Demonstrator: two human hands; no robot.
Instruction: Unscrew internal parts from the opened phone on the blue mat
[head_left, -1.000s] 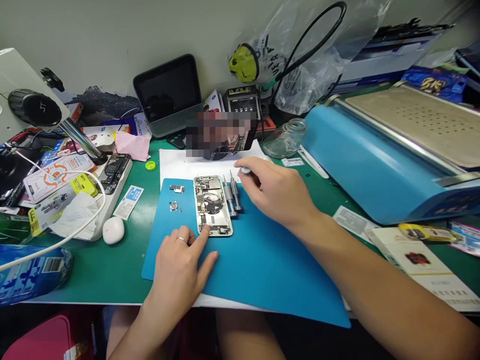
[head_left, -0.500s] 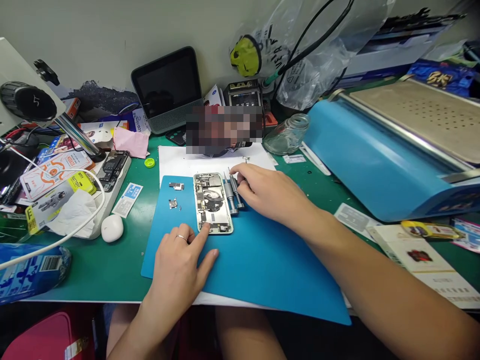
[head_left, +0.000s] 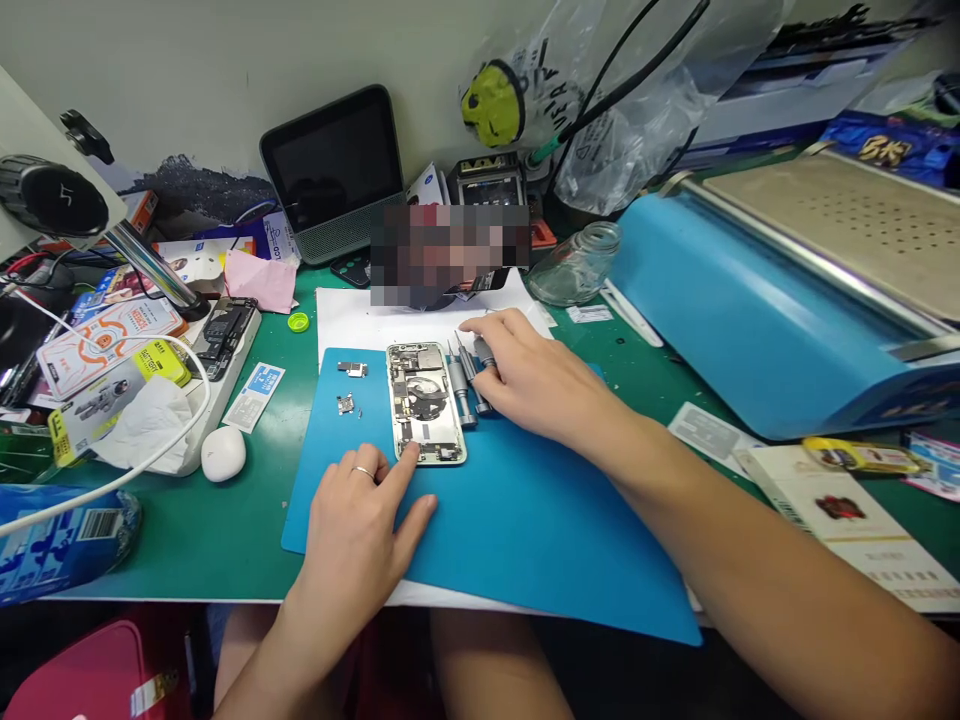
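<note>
An opened phone (head_left: 426,405) lies on the blue mat (head_left: 510,520), its inner boards and round coil showing. My left hand (head_left: 364,525) has its index fingertip on the phone's lower edge, with the thumb spread out to the side. Right of the phone, two grey screwdrivers (head_left: 461,392) lie side by side. Over their right side is my right hand (head_left: 532,375), closed around a grey screwdriver handle (head_left: 484,351) that shows between thumb and index finger; the rest of it is hidden. Small metal phone parts (head_left: 346,404) and a bracket (head_left: 352,370) rest left of the phone.
A blue machine with a perforated top (head_left: 750,310) fills the right side. A glass jar (head_left: 577,265) leans behind the mat, near a dark display (head_left: 334,165). At left are a microscope stand (head_left: 154,265), a white earbud case (head_left: 223,455) and cluttered packages (head_left: 112,345).
My right hand has come down and in toward the screwdrivers, and a grey handle now shows between its fingers. My left hand stays on the phone. The view has shifted slightly.
</note>
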